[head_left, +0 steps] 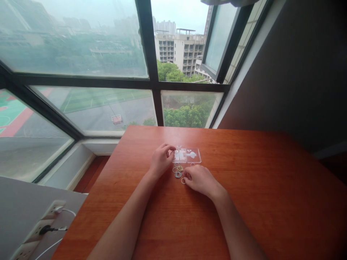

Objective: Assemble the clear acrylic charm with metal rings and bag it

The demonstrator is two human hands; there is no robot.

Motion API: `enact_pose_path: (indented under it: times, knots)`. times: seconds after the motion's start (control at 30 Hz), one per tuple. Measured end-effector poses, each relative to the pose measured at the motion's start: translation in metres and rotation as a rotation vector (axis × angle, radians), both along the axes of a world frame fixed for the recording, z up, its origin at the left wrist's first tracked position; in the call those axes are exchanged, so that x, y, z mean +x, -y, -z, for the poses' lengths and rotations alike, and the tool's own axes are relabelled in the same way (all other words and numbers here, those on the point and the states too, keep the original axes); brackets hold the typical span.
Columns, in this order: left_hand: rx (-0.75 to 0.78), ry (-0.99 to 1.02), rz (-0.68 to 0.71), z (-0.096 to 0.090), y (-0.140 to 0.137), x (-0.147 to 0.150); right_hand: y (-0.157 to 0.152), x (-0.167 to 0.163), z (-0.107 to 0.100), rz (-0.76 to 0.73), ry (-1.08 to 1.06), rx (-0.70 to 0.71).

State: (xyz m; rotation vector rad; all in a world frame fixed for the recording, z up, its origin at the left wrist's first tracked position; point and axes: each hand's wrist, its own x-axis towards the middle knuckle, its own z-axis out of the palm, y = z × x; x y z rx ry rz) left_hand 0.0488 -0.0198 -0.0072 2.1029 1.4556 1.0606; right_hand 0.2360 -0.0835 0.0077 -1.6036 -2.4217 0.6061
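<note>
A clear plastic case [193,159] with white printing lies opened flat on the wooden table. My left hand [162,159] is at its left edge, thumb and fingers curled together around that side. Just in front of the case is a small pile of rings [178,174], some pale, some yellowish, some grey-green; they look like small hair ties. My right hand [200,180] is closed, its fingertips pinched at a pale ring [183,181] on the near side of the pile. Another ring [192,164] shows partly behind the right hand.
The reddish-brown table [260,187] ends at a black-framed window [155,85] at the back. Its left edge drops beside a wall with power sockets [40,229] and a plugged-in black plug [46,229]. A grey wall [292,72] rises on the right.
</note>
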Motion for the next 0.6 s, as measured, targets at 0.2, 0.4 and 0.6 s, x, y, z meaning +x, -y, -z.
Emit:
enact_pose_path:
  times: [0.2, 0.4, 0.6]
  knots:
    - [0.005, -0.007, 0.008, -0.001, 0.0, 0.001, -0.003, 0.003, -0.002, 0.03, -0.063, -0.001]
    - [0.008, 0.007, 0.023, -0.003, 0.001, 0.002, -0.006, 0.012, -0.003, 0.065, -0.189, -0.043]
    - [0.002, 0.024, 0.019, -0.003, 0.002, 0.002, -0.003, 0.011, -0.001, -0.017, -0.204, -0.123]
